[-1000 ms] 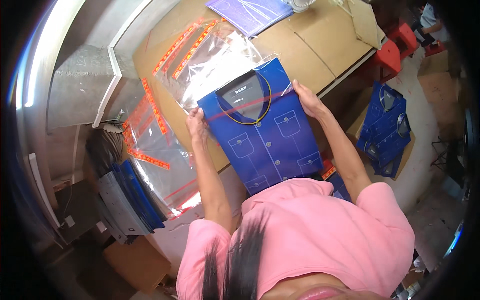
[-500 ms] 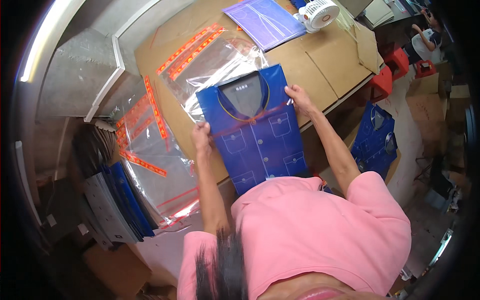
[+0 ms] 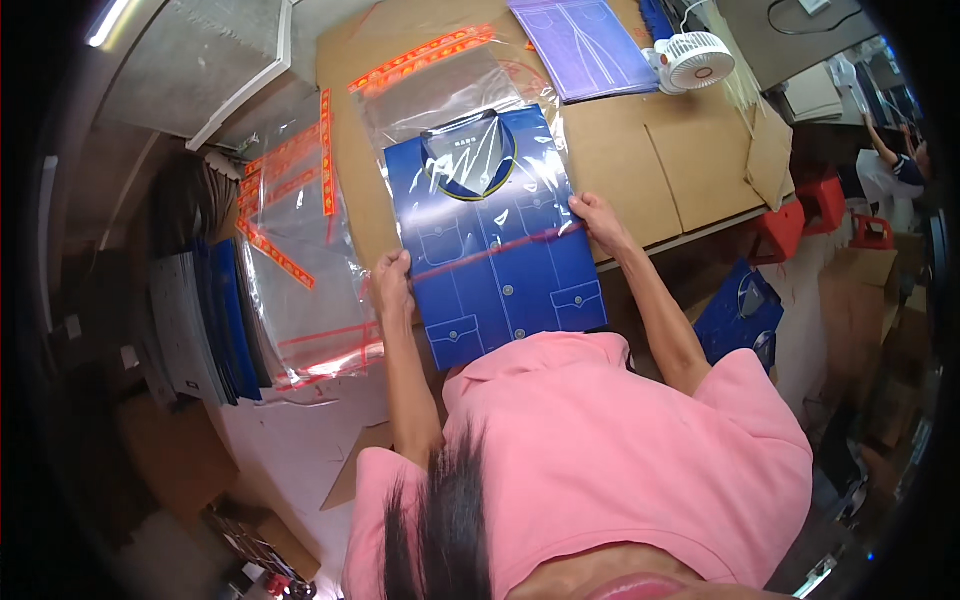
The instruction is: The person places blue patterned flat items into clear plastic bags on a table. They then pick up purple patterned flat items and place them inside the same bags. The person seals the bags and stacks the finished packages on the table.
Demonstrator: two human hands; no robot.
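Observation:
A flat blue piece point(image 3: 505, 300), made to look like a buttoned jacket with pockets and a grey collar opening, lies before me at the table's near edge. Clear plastic with glare covers its upper part, and a red line crosses its middle. My left hand point(image 3: 393, 285) pinches its left edge near that line. At the right edge, my right hand point(image 3: 600, 222) grips it between thumb and fingers. Whether each hand holds the plastic as well, I cannot tell. Beyond the collar, clear plastic bags point(image 3: 400, 115) with orange-red patterned strips lie on the cardboard-covered table point(image 3: 610, 150).
More clear bags point(image 3: 300, 250) lie to the left, beside upright blue and grey flat pieces point(image 3: 225, 320). A purple jacket-like piece point(image 3: 585, 50) and a white fan point(image 3: 692, 62) are at the back. Red stools point(image 3: 780, 232), blue pieces point(image 3: 740, 315) and another person point(image 3: 895, 165) are to the right.
The blue piece now lies flatter, its collar end straighter, with stronger plastic glare over it. Both hands still grip its side edges. My view has shifted, moving the surroundings.

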